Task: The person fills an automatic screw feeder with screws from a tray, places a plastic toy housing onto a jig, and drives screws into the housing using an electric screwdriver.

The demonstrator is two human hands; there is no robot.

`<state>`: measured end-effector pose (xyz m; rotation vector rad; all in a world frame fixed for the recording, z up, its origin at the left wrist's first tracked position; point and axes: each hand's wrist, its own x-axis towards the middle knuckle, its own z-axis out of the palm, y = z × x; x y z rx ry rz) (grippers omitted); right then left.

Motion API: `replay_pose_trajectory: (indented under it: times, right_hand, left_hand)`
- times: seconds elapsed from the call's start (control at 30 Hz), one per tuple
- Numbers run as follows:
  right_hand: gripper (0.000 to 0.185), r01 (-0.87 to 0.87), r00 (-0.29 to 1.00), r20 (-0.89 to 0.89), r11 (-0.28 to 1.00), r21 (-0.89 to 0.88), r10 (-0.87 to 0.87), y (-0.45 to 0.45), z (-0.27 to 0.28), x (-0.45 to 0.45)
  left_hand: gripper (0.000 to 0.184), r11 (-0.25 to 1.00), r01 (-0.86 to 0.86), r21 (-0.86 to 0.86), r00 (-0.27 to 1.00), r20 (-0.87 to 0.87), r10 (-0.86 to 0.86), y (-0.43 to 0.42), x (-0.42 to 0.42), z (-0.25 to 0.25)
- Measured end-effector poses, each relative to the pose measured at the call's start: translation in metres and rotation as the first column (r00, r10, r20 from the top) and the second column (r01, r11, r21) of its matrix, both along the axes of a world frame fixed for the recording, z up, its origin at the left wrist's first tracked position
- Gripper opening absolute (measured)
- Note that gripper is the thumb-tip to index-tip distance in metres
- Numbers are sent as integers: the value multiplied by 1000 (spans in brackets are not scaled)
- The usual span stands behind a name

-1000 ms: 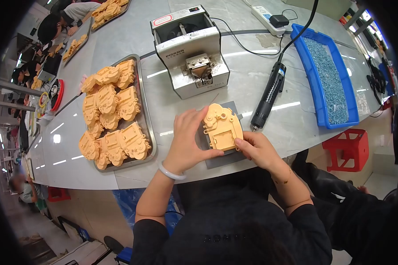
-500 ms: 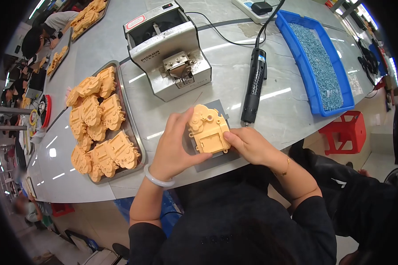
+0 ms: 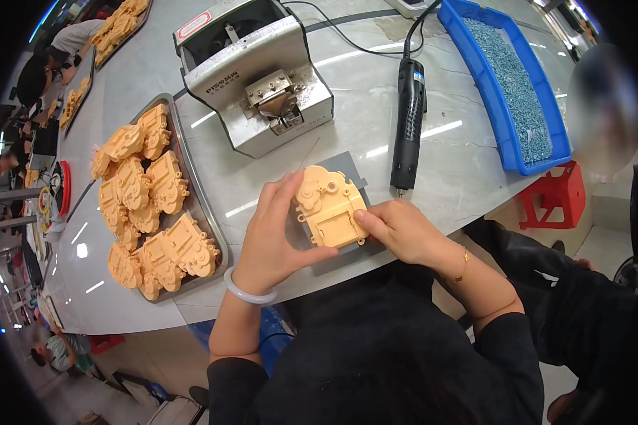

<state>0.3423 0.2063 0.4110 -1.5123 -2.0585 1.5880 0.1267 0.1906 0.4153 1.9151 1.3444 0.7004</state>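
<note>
A yellow-orange plastic housing (image 3: pixel 338 225) with a rectangular recess and a rounded lobed end lies over a dark grey pad (image 3: pixel 346 164) near the table's front edge. My left hand (image 3: pixel 268 230) spans its left side, fingertips at the upper left and thumb along the bottom edge. From the right, my right hand (image 3: pixel 398 228) grips the other side, thumb on the face; its remaining fingers are partly hidden. Beyond my right hand lies a black electric screwdriver (image 3: pixel 408 124), its bit pointing toward me.
At left, a metal tray (image 3: pixel 218 237) bears several similar housings (image 3: pixel 142 184). A silver screw-feeder machine (image 3: pixel 262 92) stands ahead. A blue bin (image 3: pixel 490 117) of small screws (image 3: pixel 510 92) is at right, near a red stool (image 3: pixel 556 195) and another person (image 3: pixel 606 117).
The view has shifted slightly, so the machine and tray sit further left. A person's blurred head has appeared at the right. Both hands keep nearly the same hold on the housing.
</note>
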Motion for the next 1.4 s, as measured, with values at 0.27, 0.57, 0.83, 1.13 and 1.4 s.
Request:
replay_pose_trajectory:
  times: [0.27,0.57,0.83,1.13,1.4]
  right_hand:
    - [41,67,996,49,994,87,-71,3,6,3]
    - [68,-298,953,275,577,760,130,-37,8,-21]
    - [74,-75,997,44,551,831,69,-42,-46,-32]
    - [72,381,838,18,607,697,-546,32,-4,27]
    - [69,461,847,39,767,446,-531,95,-49,54]
  left_hand:
    - [96,989,-67,134,997,-38,73,-2,8,-13]
    - [135,1000,23,6,994,111,-23,-5,1,-27]
    - [125,999,-50,-6,959,278,50,-10,-4,-52]
    - [127,998,13,58,999,-51,-10,-11,2,-25]
    - [121,997,-4,71,991,131,-5,-13,-2,-35]
